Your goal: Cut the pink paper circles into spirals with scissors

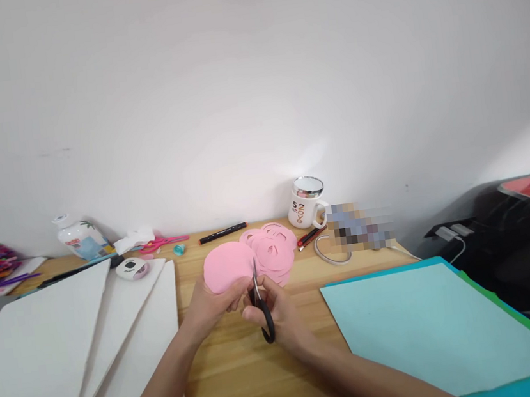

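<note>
A round piece of pink paper (229, 265) is pinched in my left hand (217, 304), thumb on top near its lower edge. My right hand (279, 316) grips black-handled scissors (266, 320), whose blades point away from me at the right edge of the pink circle. Whether the blades touch the paper is hard to make out. Just behind the scissors lies a pile of pink paper cut-outs (277, 258), several of them ring- or spiral-shaped with small holes.
Large white sheets (37, 355) cover the left; coloured sheets (429, 320) lie right. Along the wall are a bottle (84, 239), a white dispenser (131, 269), pink scissors (161, 243), a black marker (223, 233), a mug (306, 209) and a cable (333, 258).
</note>
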A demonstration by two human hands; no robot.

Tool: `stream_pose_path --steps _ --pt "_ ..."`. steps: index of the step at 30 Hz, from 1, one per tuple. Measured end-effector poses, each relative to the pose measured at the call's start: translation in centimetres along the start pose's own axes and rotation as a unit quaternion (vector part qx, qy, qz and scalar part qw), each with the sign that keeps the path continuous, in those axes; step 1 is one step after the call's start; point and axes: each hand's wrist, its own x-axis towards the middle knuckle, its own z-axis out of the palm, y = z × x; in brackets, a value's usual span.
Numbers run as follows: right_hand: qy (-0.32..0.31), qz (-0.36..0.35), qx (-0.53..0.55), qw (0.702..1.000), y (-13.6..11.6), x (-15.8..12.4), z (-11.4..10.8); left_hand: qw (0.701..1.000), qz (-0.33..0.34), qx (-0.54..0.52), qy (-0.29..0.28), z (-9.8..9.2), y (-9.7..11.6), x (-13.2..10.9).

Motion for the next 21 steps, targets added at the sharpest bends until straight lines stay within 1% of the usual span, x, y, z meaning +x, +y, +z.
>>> stream_pose_path --steps 7,10,15,21 --pt "0.002 0.015 -0.003 1.000 -0.29 -0.09 0.04 1.000 0.008 -0.010 0.003 -0.09 0.08 -0.04" --pt "0.006 0.028 -0.004 1.000 -0.24 -0.07 0.00 1.000 0.014 -0.011 0.008 -0.23 -0.28 0.13" --pt "0.018 0.034 -0.020 0.999 -0.46 -0.09 0.12 1.000 0.016 -0.012 0.000 -0.45 -0.76 0.31" --pt "0.024 0.043 -0.036 0.998 -0.49 -0.13 0.19 1.000 0.016 -0.013 0.002 -0.46 -0.57 0.23"
